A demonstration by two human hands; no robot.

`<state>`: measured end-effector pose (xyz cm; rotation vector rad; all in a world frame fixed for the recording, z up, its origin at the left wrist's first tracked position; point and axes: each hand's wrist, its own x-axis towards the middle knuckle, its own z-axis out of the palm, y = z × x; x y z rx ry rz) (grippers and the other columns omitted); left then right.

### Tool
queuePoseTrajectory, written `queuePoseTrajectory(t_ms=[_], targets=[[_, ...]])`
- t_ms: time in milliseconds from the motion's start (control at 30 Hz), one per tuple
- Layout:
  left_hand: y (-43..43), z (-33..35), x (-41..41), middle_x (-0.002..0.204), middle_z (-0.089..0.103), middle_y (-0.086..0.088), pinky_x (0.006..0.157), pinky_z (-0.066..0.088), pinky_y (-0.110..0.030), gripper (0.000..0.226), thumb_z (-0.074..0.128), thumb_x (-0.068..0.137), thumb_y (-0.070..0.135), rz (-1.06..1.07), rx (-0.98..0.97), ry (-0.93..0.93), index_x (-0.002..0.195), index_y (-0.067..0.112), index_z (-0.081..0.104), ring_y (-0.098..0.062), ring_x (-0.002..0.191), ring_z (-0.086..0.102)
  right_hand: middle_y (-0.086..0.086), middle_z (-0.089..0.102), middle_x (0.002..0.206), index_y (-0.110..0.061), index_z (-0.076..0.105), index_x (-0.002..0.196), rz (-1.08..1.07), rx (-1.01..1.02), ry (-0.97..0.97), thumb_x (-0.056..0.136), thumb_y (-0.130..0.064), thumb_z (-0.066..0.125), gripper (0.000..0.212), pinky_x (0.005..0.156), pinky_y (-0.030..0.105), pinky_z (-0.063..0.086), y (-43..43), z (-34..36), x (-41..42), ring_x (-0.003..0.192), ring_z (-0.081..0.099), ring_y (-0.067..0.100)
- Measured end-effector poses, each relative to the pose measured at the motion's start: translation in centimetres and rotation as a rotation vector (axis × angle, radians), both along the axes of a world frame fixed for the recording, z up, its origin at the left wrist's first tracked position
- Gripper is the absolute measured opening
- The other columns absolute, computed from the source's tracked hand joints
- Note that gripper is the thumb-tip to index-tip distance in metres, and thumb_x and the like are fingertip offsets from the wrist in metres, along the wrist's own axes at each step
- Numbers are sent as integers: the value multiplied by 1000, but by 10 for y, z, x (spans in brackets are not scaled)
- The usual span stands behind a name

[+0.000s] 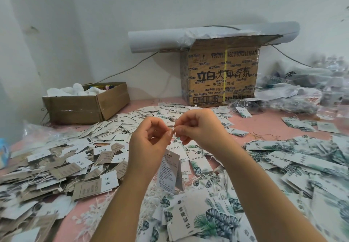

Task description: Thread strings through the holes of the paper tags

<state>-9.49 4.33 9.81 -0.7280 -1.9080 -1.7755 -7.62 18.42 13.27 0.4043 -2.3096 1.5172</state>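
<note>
My left hand (151, 138) and my right hand (196, 126) meet above the middle of the table, fingertips almost touching. Both pinch a thin white string (174, 131) between thumb and forefinger. A couple of white paper tags (170, 172) with printed text hang from that string below my hands. Loose tags with a green leaf print (205, 221) lie in front and to the right. White and brown tags (85, 166) with strings are heaped on the left.
The pink tabletop (268, 126) is covered in tags. A low open cardboard box (86, 104) stands back left, a tall printed carton (222, 75) back centre with a paper roll (160, 39) behind it. Plastic bags (302, 90) lie at the right.
</note>
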Motion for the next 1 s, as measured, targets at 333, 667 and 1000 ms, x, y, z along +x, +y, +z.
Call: queuePoseTrajectory(t_ms=[333, 667, 1000], targets=[[1, -1, 1, 72, 67, 5, 62, 53, -19, 30, 68, 80, -2, 52, 24, 40, 76, 25, 55, -11, 66, 64, -5, 59, 58, -16, 61, 67, -15, -70, -16, 82, -1, 66, 21, 52, 19, 50, -8, -1, 0, 50, 53, 3], [-9, 3, -2, 62, 64, 6, 57, 50, -16, 27, 74, 60, 19, -198, 190, -154, 84, 17, 60, -6, 60, 61, -7, 63, 60, -12, 64, 69, 221, -266, -148, 85, -2, 61, 19, 57, 20, 53, -6, 1, 7, 56, 58, 5], [-12, -1, -7, 75, 70, 13, 58, 47, -12, 49, 57, 56, 63, -166, -124, -231, 84, 24, 64, 1, 66, 60, 1, 53, 63, -12, 51, 73, 248, -127, -126, 94, -1, 46, 24, 62, 27, 48, -12, 5, 11, 57, 52, 12]])
